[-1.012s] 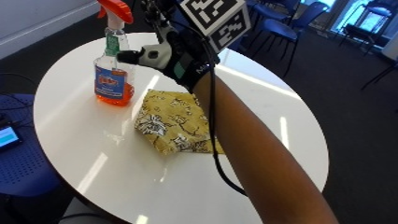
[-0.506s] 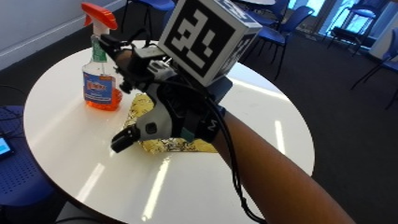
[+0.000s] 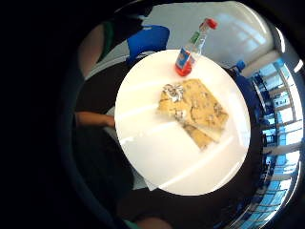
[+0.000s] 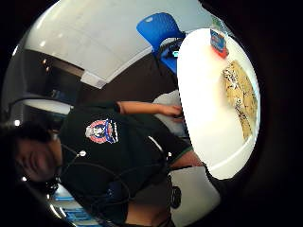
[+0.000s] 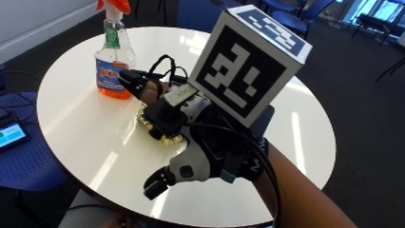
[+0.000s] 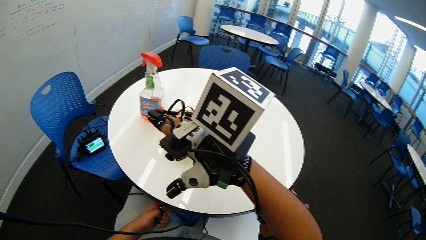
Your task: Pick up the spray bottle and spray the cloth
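Observation:
A clear spray bottle (image 5: 114,61) with orange liquid and a red trigger head stands upright near the far left rim of the round white table (image 5: 82,118). A yellow patterned cloth (image 3: 195,109) lies flat near the table's middle, beside the bottle (image 3: 190,50). My gloved right hand (image 5: 190,142) hovers high above the cloth with fingers spread and holds nothing. Its fingertips point toward the bottle without touching it. In the outside view the hand hides most of the cloth (image 5: 169,139). Both palm views show the table from well above.
A blue chair (image 6: 63,105) stands left of the table with a small lit screen (image 5: 9,135) on its seat. More blue chairs and tables stand behind. The person's bare left hand (image 6: 150,220) is below the near table edge.
My hand has drawn back from beside the bottle's trigger head, come over the cloth and lifted away from the table. The bottle and the cloth have stayed put.

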A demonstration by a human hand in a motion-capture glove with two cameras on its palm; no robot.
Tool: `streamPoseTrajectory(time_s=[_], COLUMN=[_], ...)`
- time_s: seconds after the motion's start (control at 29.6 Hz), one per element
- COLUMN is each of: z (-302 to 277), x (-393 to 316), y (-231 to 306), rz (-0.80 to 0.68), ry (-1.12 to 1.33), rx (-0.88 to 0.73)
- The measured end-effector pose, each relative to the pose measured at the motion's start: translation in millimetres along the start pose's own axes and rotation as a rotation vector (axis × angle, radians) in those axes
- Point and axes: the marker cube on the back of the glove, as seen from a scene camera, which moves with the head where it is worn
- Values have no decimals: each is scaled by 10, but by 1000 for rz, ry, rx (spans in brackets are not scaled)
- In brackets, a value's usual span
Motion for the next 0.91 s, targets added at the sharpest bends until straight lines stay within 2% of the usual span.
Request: streamPoseTrajectory(time_s=[0.91], z=[40], x=[-86], y=[44], rz=[-8], ry=[68], rx=[-40])
